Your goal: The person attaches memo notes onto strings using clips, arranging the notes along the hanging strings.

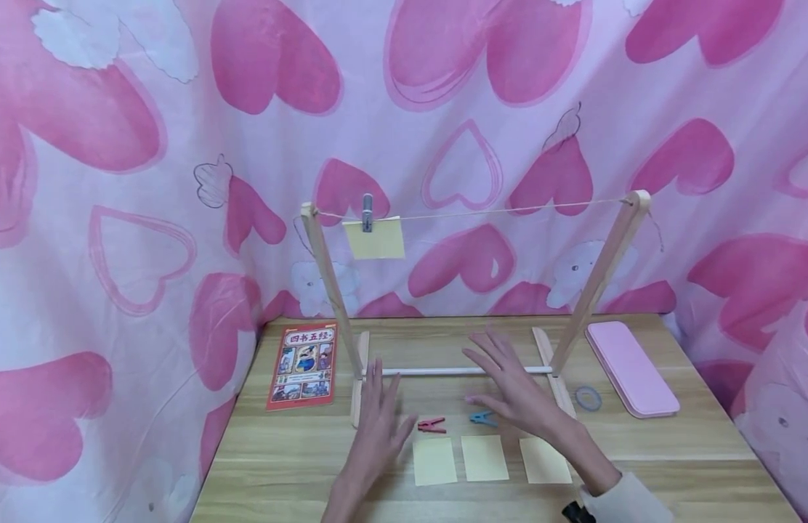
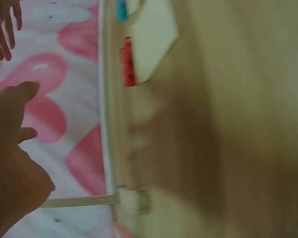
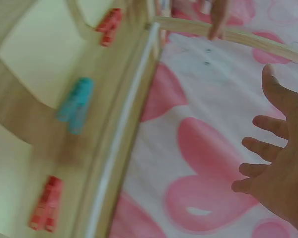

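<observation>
My left hand [image 1: 376, 418] hovers with fingers spread near the left foot of a wooden frame, holding nothing. My right hand [image 1: 518, 392], also bare with fingers apart, is over the right part of the frame's white crossbar [image 1: 437, 371]. Between the hands lie a red clothespin [image 1: 431, 426] and a blue clothespin [image 1: 484, 418]. Another red clothespin [image 3: 46, 204] shows in the right wrist view; the right hand hides it from the head view. Three pale yellow paper squares [image 1: 485, 457] lie in a row in front. A grey clothespin [image 1: 368, 213] clips one more yellow square [image 1: 378, 241] to the string.
The string [image 1: 489, 212] runs between two upright wooden posts [image 1: 596, 290]. Left of the frame lies a red-bordered booklet [image 1: 302, 367]. To its right are a pink case [image 1: 633, 369] and a translucent ring [image 1: 588, 398]. A heart-patterned curtain [image 1: 456, 261] hangs behind the wooden table [image 1: 692, 465].
</observation>
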{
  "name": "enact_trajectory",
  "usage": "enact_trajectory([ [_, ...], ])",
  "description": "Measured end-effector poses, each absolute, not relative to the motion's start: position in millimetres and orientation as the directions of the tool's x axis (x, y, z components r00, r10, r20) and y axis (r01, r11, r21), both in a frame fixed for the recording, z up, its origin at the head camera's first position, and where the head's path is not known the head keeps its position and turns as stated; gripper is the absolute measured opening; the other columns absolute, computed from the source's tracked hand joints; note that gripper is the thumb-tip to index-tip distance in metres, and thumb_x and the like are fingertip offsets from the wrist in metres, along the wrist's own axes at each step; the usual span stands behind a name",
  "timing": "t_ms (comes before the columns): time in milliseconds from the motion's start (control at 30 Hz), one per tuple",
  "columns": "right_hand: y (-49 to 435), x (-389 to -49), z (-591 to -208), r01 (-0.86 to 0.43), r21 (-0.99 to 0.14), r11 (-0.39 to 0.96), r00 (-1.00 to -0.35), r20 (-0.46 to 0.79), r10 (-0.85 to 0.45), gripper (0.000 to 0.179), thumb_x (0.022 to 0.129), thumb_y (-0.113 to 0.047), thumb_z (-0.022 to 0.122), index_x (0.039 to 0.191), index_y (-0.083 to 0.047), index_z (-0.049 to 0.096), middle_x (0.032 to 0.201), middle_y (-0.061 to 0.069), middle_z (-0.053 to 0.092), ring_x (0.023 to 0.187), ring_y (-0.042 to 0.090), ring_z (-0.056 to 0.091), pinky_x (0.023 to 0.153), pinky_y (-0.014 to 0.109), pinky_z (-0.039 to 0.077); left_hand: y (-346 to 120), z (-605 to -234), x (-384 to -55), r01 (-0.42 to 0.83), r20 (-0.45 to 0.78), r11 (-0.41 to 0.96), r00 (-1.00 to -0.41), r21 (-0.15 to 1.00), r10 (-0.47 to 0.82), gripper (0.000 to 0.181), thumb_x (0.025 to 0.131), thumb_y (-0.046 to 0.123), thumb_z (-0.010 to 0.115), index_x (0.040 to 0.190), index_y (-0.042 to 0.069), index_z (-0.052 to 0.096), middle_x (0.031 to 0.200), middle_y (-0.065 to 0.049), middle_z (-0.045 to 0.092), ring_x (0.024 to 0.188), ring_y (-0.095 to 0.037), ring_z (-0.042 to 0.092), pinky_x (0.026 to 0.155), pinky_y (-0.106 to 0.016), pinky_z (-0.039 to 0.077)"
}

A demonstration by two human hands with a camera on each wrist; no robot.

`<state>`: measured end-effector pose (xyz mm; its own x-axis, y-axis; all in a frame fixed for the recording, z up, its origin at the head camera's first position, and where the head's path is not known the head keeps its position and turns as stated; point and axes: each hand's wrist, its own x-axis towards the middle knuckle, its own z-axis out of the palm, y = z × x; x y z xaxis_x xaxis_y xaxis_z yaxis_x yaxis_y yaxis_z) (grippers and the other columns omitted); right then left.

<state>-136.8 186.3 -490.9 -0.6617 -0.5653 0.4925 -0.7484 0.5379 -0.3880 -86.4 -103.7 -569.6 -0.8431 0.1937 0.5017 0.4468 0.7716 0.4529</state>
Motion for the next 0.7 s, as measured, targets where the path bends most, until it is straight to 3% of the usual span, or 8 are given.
enact_trajectory([
  [100, 186, -135, -505, -0.753, -0.406, 0.518, -0.658, 0.493, -0.570, 0.078, 0.090, -0.018, 0.090, 0.157, 0.000, 0.054, 0.165, 0.029, 0.046, 0.172, 0.024, 0.006, 0.137, 0.029, -0.005, -102, -587, -76, 0.352, 0.355, 0.770, -0.919, 0.532, 0.174, 0.089, 0.097, 0.030, 0.083, 0.166, -0.003, 0.038, 0.180, -0.033, 0.005, 0.170, -0.042, -0.004, 0.138, -0.051, 0.001],
  [233, 185, -135, -521, -0.756, -0.424, 0.500, -0.655, 0.502, -0.565, 0.080, 0.086, -0.013, 0.092, 0.155, 0.002, 0.055, 0.163, 0.032, 0.047, 0.171, 0.016, -0.001, 0.135, 0.025, -0.009, -100, -598, -69, 0.210, 0.147, 0.724, -0.978, 0.657, 0.150, 0.093, 0.095, 0.034, 0.085, 0.165, -0.006, 0.039, 0.179, -0.034, -0.001, 0.165, -0.056, -0.002, 0.131, -0.071, 0.010],
  [333, 184, -135, -532, -0.752, -0.422, 0.507, -0.659, 0.510, -0.553, 0.080, 0.084, -0.013, 0.093, 0.154, 0.002, 0.057, 0.162, 0.032, 0.048, 0.172, 0.018, 0.000, 0.135, 0.026, -0.010, -98, -607, -64, 0.157, 0.076, 0.679, -0.986, 0.718, 0.147, 0.096, 0.091, 0.034, 0.089, 0.163, -0.007, 0.041, 0.178, -0.037, -0.004, 0.163, -0.061, -0.003, 0.130, -0.074, 0.010],
  [533, 182, -133, -547, -0.724, -0.428, 0.541, -0.688, 0.501, -0.525, 0.080, 0.082, -0.017, 0.094, 0.151, 0.003, 0.059, 0.161, 0.033, 0.049, 0.172, 0.022, 0.002, 0.133, 0.025, -0.012, -96, -637, -55, 0.243, 0.198, 0.611, -0.970, 0.754, 0.142, 0.101, 0.083, 0.041, 0.094, 0.161, -0.004, 0.047, 0.176, -0.041, -0.001, 0.167, -0.040, -0.018, 0.128, -0.068, 0.004],
  [633, 179, -133, -552, -0.708, -0.440, 0.552, -0.704, 0.492, -0.512, 0.076, 0.082, -0.017, 0.094, 0.149, 0.002, 0.062, 0.158, 0.031, 0.054, 0.171, 0.036, 0.014, 0.134, 0.026, -0.009, -97, -645, -54, 0.266, 0.238, 0.626, -0.962, 0.733, 0.131, 0.097, 0.078, 0.042, 0.097, 0.155, 0.001, 0.055, 0.175, -0.040, 0.004, 0.169, -0.033, -0.016, 0.133, -0.049, -0.001],
  [700, 174, -133, -558, -0.708, -0.431, 0.560, -0.703, 0.503, -0.502, 0.070, 0.081, -0.016, 0.094, 0.143, 0.001, 0.066, 0.153, 0.029, 0.060, 0.163, 0.047, 0.031, 0.138, 0.037, 0.002, -96, -651, -54, 0.280, 0.267, 0.626, -0.957, 0.728, 0.117, 0.090, 0.074, 0.039, 0.099, 0.148, 0.004, 0.060, 0.175, -0.040, 0.007, 0.170, -0.033, -0.014, 0.131, -0.030, -0.010],
])
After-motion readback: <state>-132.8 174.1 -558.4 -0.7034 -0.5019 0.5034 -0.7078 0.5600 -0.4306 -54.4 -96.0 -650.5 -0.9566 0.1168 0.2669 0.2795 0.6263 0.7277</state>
